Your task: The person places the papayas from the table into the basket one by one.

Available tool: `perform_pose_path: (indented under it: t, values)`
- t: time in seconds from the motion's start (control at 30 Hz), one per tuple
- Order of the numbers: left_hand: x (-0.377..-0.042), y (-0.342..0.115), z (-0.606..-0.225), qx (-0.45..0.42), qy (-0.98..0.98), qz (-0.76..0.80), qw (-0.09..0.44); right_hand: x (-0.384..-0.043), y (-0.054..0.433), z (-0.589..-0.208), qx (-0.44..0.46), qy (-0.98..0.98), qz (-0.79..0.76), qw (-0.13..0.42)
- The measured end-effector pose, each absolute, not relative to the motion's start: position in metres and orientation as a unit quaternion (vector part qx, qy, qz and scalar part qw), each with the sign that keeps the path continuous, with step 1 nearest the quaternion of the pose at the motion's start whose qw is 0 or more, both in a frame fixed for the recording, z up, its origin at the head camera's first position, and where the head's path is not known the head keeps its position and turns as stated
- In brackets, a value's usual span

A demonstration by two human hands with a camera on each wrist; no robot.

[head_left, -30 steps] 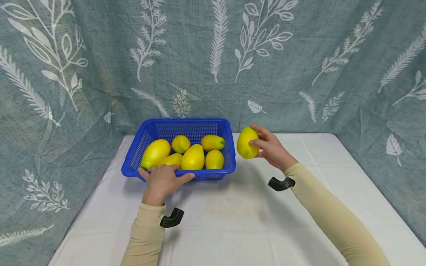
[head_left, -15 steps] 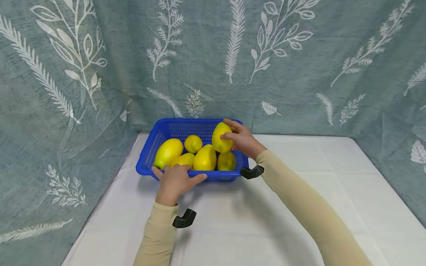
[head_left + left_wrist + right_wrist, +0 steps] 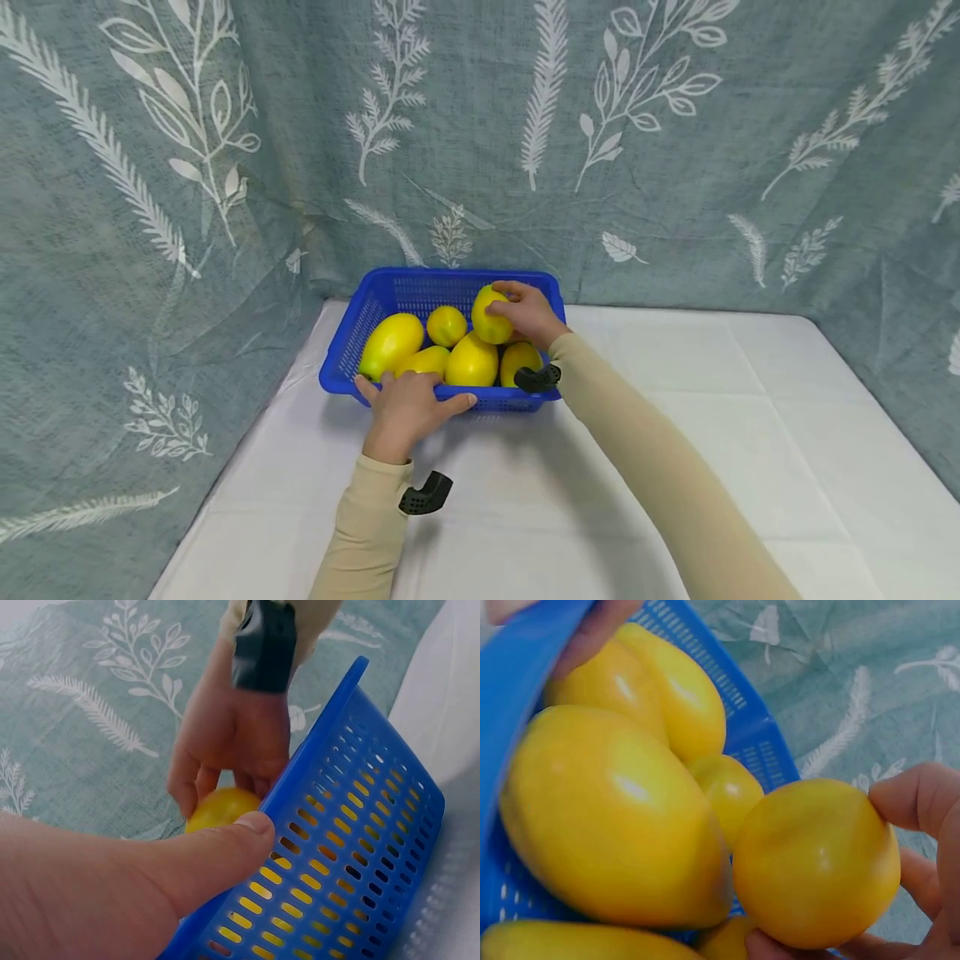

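A blue plastic basket (image 3: 553,293) holds several yellow mangoes, among them a large one (image 3: 392,345) at its left and another (image 3: 472,361) near the front. My left hand (image 3: 405,412) grips the basket's front rim, fingers over the inner side and thumb along the rim. My right hand (image 3: 531,313) holds a yellow mango (image 3: 491,317) between thumb and fingers, low over the basket's back right part. In the right wrist view this mango (image 3: 817,862) overlaps a smaller one (image 3: 726,791). The fruit beneath my right hand is partly hidden.
The basket stands on a white-covered table (image 3: 720,433), near its back edge. A grey-green curtain (image 3: 480,150) with white leaf prints hangs behind and at the sides. A black wrist device (image 3: 426,493) sits at my left cuff, with a similar one (image 3: 537,378) at my right.
My right hand has carried the mango leftward from beside the basket to over it, then lower among the other fruit. My left hand keeps its grip on the rim. The head view has shifted.
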State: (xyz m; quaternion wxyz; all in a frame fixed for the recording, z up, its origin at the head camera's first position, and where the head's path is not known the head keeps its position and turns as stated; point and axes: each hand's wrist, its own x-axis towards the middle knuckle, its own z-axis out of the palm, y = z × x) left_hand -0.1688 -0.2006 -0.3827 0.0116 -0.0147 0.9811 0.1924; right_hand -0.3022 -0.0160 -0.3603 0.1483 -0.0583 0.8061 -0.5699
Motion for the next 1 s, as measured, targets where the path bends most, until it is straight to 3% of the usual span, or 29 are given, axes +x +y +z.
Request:
perform_pose_path:
  t: [0.5,1.0]
  values:
    - [-0.167,-0.2,-0.383,-0.019,0.981,0.195,0.001,-0.309,-0.046,-0.362,-0.044,0.87,-0.485,0.076]
    - [-0.166,-0.201,-0.382,-0.021,0.981,0.193,-0.001,-0.307,-0.04,-0.356,-0.066,0.877,-0.466,0.099]
